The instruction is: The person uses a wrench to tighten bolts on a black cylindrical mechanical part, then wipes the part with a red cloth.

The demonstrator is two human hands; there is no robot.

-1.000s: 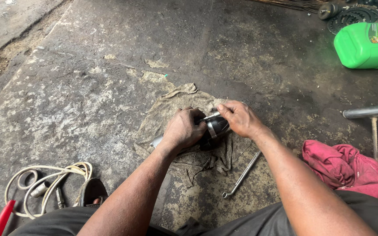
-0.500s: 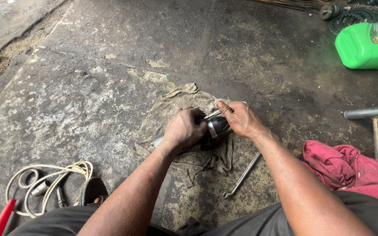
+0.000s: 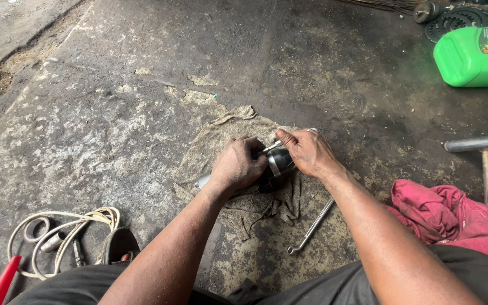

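Head view: left hand (image 3: 238, 166) clasps a dark metal part (image 3: 279, 164) on a rag (image 3: 227, 135) spread on the floor; right hand (image 3: 307, 151) pinches a thin tool (image 3: 272, 146) at its top. Both touch it; its long axis runs left-right. Green jug (image 3: 473, 56) with a label lies far right.

- To my far right a green plastic jug (image 3: 473, 56) lies on its side on the stained concrete floor (image 3: 114, 113).
- Behind it I see a dark toothed sprocket (image 3: 456, 20).
- A crumpled pink rag (image 3: 453, 217) lies near my right knee.
- A ring spanner (image 3: 312, 227) lies on the floor.
- A coiled white cable (image 3: 57, 237) lies at my left.
- A grey metal tube (image 3: 478, 143) juts in from the right.
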